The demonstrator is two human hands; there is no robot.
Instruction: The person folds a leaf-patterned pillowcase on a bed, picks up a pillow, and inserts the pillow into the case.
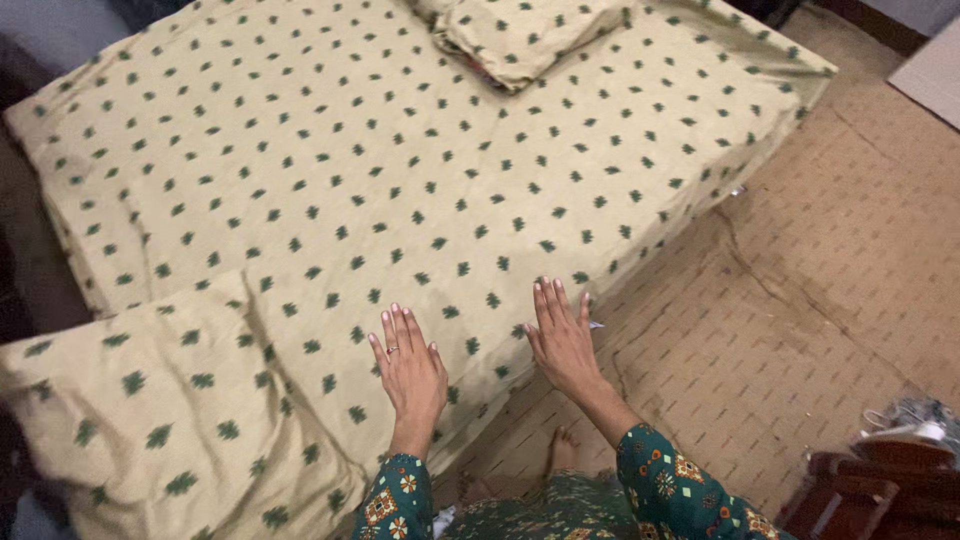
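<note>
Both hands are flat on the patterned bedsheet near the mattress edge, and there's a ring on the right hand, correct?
Not quite. In the head view both hands lie flat on the bedsheet near the mattress edge, but the ring is on the left hand, not the right hand.

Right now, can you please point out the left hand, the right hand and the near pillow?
left hand (410,372), head view, on the back of the hand.
right hand (562,340), head view, on the back of the hand.
near pillow (150,410), head view, on the middle of its cover.
</note>
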